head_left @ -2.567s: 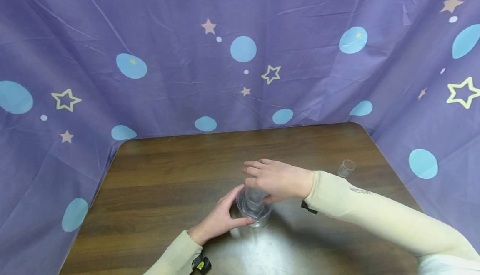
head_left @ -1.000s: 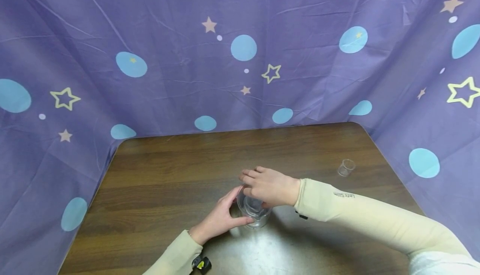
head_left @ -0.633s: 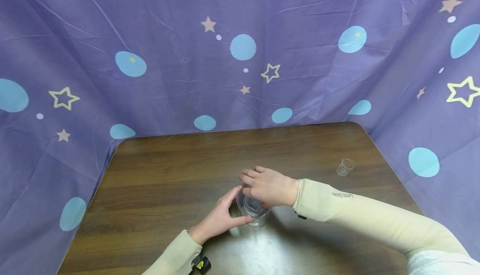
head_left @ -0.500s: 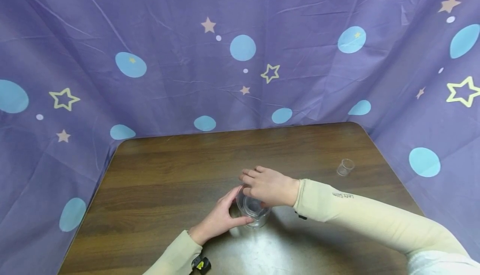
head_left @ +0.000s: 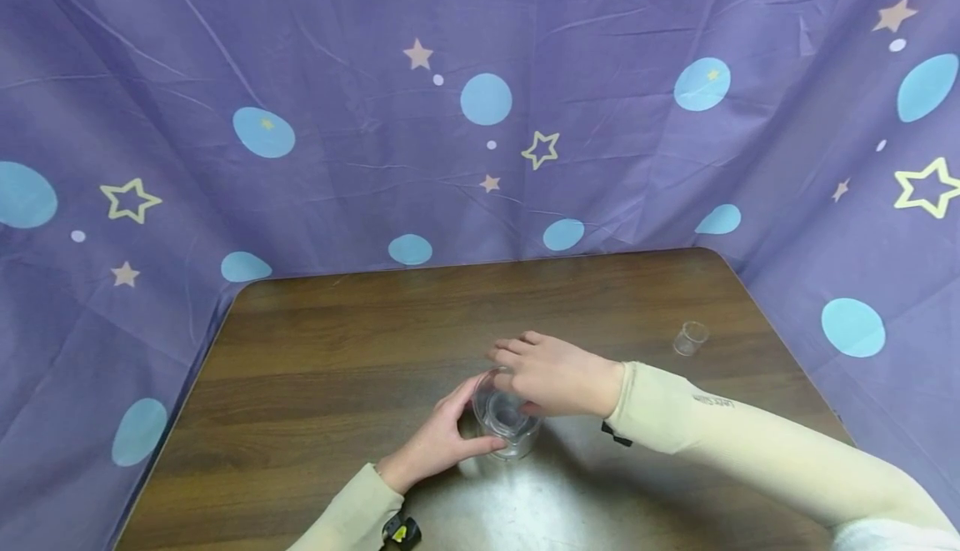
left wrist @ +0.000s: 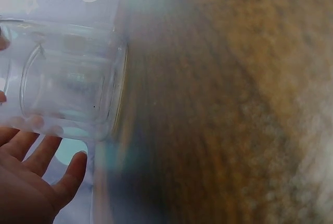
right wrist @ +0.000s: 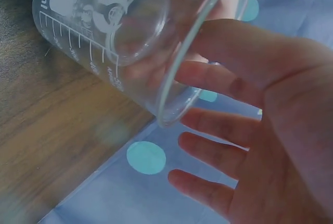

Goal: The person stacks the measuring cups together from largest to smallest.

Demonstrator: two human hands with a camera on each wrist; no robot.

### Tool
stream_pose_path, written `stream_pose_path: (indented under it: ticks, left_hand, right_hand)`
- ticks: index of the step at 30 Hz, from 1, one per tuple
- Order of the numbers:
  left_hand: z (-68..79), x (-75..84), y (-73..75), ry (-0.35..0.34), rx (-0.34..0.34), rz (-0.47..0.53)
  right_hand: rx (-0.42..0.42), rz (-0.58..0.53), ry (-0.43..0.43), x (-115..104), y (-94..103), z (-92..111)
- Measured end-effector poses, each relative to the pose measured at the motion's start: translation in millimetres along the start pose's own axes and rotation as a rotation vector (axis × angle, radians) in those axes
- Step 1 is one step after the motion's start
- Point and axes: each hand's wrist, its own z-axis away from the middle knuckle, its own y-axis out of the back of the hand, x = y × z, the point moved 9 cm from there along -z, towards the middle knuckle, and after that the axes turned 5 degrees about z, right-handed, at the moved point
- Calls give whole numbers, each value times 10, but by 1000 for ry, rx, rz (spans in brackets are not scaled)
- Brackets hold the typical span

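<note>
Left hand (head_left: 438, 434): grasping the large beaker (head_left: 522, 446). Thumb on its near side, fingers round the left; left wrist view shows fingertips against the glass. Right hand (head_left: 555, 374): looks released. Fingers spread, thumb and index at the rim in the right wrist view, no object gripped that I can see. Can't tell whether those two actually touch the rim. Palm side faces the glass, back of the hand up toward the head camera.

Large beaker stands upright on the table (head_left: 337, 343), mouth up, near the middle of the front half. White printed scale on its wall, "500ml" readable next to a blank white patch. It looks tilted in the wrist views, but that's camera roll.

Inner beaker (head_left: 507, 413): clear, smaller, nested inside the large one, its rim below the outer rim. Glass on glass, so can't tell if there's more than one in there.

Small glass vessel (head_left: 691, 338): upright by itself toward the table's right edge, well apart from both hands.

Pale sleeves on both arms, dark lettering on the right sleeve (head_left: 720, 422). Black wrist device (head_left: 401, 532) at the left cuff. Table is dark wood grain. Purple curtain (head_left: 360, 101) behind and at both sides, with blue dots and stars.
</note>
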Motion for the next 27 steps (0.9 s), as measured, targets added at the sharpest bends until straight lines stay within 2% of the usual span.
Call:
stream_pose_path:
  ticks: [6,15,27]
  left_hand:
    - [0,-21,-16,1,-10,10]
    - [-3,-29,-13,-18,-6,15]
    - [8,-39,-10,1,-3,-1]
  right_hand:
    - [39,-21,-20,53,91,129]
    - [40,-55,-78,248,172,371]
    - [36,-86,-171,497,110,808]
